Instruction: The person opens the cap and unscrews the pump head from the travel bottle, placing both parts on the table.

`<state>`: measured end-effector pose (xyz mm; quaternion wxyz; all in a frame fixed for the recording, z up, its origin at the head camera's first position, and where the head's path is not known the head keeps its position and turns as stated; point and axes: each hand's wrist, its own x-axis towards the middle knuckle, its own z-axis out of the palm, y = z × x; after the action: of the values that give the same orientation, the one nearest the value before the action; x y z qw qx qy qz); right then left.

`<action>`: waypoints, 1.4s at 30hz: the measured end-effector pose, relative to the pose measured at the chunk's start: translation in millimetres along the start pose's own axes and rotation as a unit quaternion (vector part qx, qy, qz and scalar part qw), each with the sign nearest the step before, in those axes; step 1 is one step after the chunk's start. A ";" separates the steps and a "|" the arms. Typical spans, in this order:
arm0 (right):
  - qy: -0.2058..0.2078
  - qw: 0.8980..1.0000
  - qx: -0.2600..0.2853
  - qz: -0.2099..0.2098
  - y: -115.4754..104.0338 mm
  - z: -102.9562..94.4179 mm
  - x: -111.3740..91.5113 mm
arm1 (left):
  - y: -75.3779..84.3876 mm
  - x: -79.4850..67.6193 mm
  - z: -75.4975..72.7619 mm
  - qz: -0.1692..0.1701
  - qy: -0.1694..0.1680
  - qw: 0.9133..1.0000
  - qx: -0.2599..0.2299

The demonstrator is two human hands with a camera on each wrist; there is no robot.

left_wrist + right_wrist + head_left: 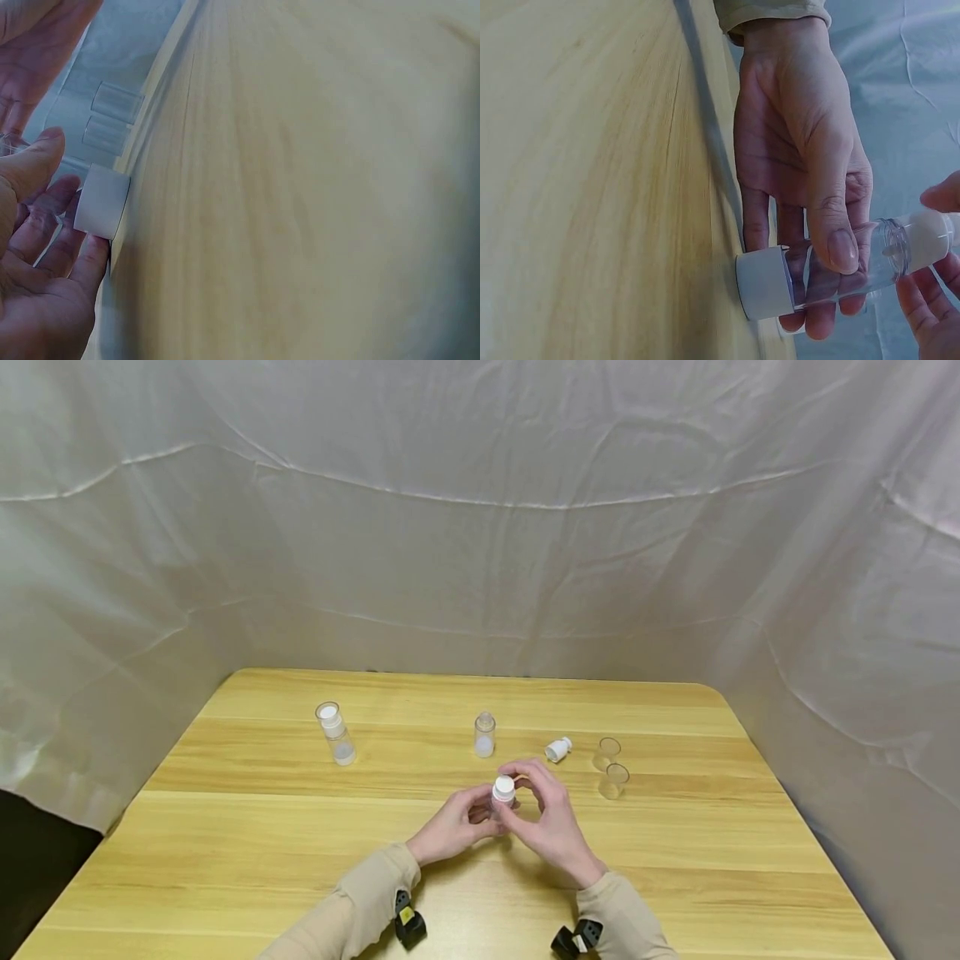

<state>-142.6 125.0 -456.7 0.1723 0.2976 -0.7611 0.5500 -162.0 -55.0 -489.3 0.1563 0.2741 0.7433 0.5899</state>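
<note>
Near the middle of the table, both hands are on one clear bottle [879, 262] with a white top [503, 788]. Its clear body is gripped by my left hand [453, 823], the thumb across the near side and the fingers behind. At the bottom of the body sits a white base [103, 202], just beyond the left fingers. My right hand [553, 820] pinches the white collar [928, 238] at the top between thumb and fingers. In the right wrist view only part of the right hand shows, at the right edge.
A capped bottle [342, 745] stands at the left. Beyond the hands stands a clear bottle [484, 737] with a white base and no white top. A white bottle top [558, 749] lies on its side, with two clear caps [613, 782] farther right. Grey cloth [480, 568] hangs behind the table.
</note>
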 end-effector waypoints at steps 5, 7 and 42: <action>0.004 1.000 0.003 0.007 -0.1 0.3 -0.5 | 0.4 -0.5 0.1 0.000 0.003 1.000 0.001; 0.008 1.000 0.005 0.010 -0.5 0.9 -0.4 | 1.1 -0.8 0.1 -0.004 0.005 1.000 0.005; 0.003 1.000 0.016 0.008 -0.2 1.0 -1.0 | 0.1 -0.3 -0.5 0.000 -0.001 1.000 -0.002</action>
<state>-141.6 124.3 -457.4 0.1656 0.2923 -0.7538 0.5647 -161.9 -55.5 -489.0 0.1577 0.2739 0.7419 0.5914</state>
